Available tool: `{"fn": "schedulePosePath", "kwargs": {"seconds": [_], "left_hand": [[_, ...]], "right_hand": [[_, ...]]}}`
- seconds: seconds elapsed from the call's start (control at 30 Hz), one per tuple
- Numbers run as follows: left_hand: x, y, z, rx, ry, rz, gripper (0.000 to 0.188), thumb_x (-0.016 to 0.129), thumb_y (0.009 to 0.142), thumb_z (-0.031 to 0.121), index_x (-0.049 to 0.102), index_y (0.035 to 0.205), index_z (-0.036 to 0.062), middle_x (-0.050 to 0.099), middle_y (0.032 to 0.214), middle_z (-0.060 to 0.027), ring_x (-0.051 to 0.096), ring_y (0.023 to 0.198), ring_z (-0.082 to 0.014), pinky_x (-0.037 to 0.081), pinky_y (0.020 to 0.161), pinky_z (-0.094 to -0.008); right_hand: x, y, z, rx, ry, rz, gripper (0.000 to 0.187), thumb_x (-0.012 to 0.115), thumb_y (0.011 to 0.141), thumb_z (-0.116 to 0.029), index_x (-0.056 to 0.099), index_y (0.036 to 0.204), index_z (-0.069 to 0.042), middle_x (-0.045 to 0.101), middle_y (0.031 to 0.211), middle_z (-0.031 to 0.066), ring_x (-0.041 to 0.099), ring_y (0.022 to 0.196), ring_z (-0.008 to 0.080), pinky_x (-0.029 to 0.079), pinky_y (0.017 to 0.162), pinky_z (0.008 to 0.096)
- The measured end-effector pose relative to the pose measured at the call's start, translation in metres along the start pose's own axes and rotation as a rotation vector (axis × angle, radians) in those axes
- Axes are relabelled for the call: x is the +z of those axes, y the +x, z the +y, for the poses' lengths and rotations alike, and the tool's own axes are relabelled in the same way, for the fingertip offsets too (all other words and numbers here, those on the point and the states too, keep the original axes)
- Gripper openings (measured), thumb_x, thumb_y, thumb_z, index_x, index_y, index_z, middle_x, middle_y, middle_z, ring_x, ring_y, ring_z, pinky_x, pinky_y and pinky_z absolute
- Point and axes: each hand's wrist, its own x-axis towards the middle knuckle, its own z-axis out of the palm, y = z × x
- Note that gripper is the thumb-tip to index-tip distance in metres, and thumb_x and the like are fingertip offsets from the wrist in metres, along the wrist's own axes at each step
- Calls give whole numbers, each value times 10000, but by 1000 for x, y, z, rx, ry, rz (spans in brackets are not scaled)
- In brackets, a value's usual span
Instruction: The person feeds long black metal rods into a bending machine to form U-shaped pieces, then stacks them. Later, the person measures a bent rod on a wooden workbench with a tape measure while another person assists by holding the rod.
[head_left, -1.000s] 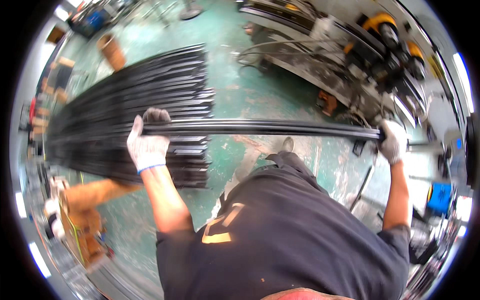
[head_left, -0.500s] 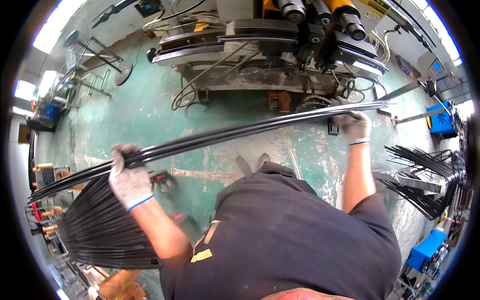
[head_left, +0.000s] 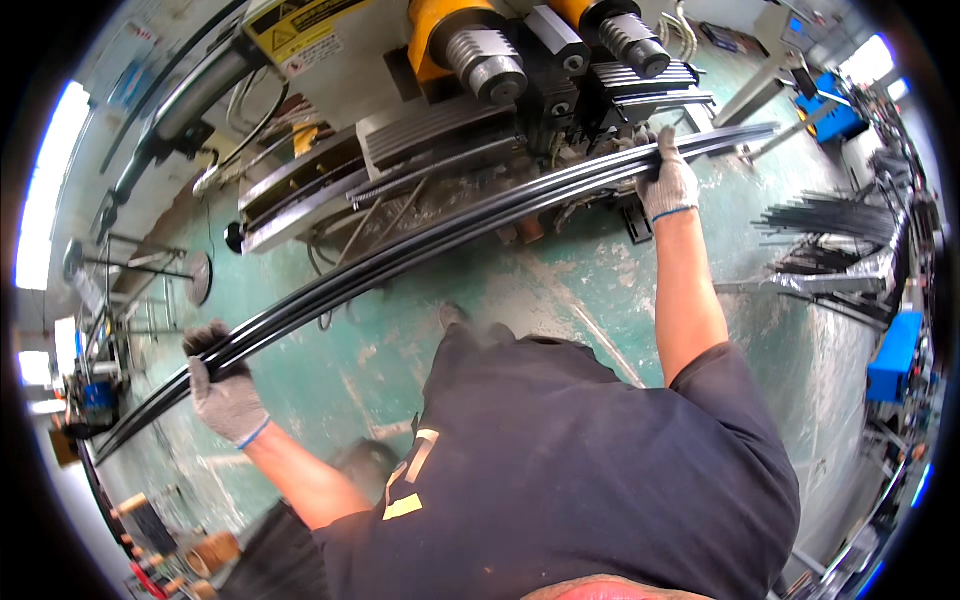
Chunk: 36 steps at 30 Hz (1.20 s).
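A bundle of several long, thin black metal bars (head_left: 430,236) stretches across in front of me, tilted with its right end higher in the picture. My left hand (head_left: 230,402), in a pale knit glove with a blue cuff edge, is closed round the bundle toward its left end. In a matching glove, my right hand (head_left: 670,188) grips it toward the right end. The bars sag slightly between the hands. They pass in front of a machine (head_left: 440,140) with metal rails and a flat bed.
Orange housings with steel cylinders (head_left: 485,65) jut out above the machine bed. On the right, a rack holds many black bars (head_left: 830,222), with a blue box (head_left: 895,355) below. More dark bars (head_left: 280,560) lie at lower left. A round-based stand (head_left: 198,278) stands farther left.
The machine now looks larger and nearer. The bundle is raised higher at its right end and lower at its left, still in both hands. The bar pile at left has slipped mostly out of view.
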Motion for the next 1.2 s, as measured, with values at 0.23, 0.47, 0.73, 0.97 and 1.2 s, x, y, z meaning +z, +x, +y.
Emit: {"fn": "schedulePosePath", "kwargs": {"seconds": [0.23, 0.47, 0.73, 0.97, 1.2], "left_hand": [[-31, 98, -85, -260, 67, 69, 357, 721, 1007, 280, 693, 1108, -61, 716, 1158, -185, 662, 1161, -359, 495, 1144, -505], [-11, 151, -145, -373, 24, 311, 327, 673, 1058, 295, 712, 1080, -29, 735, 1161, -162, 667, 1163, -313, 487, 1144, -453], [10, 191, -220, -485, -30, 368, 281, 686, 1047, 298, 713, 1094, 22, 751, 1166, -131, 687, 1156, -331, 511, 1136, -510], [83, 166, -244, -649, -158, 226, 332, 599, 1089, 269, 697, 1214, -23, 715, 1314, -161, 625, 1290, -325, 424, 1217, -501], [-45, 219, -187, -282, -6, 347, 377, 543, 1107, 315, 704, 1173, -19, 732, 1201, -165, 660, 1193, -347, 489, 1153, -526]], "right_hand": [[67, 13, 55, 22, -37, -77, 241, 624, 1076, -139, 691, 1226, 37, 750, 1107, 158, 725, 1032, 327, 592, 976, 419], [112, 45, 65, -296, -404, 271, 593, 842, 909, -198, 610, 1388, 64, 705, 1323, 147, 663, 1156, 280, 521, 1006, 396], [122, 90, 112, 1, -242, 100, 307, 585, 1049, -296, 720, 1244, -101, 742, 1072, 63, 696, 978, 201, 549, 870, 340], [121, 86, 117, -117, -303, 251, 189, 674, 985, -229, 708, 1097, -80, 703, 949, 64, 677, 826, 217, 529, 704, 388], [131, 81, 108, -195, -188, 293, 130, 669, 989, -215, 683, 984, -85, 679, 877, 48, 649, 745, 205, 501, 652, 358]]}}
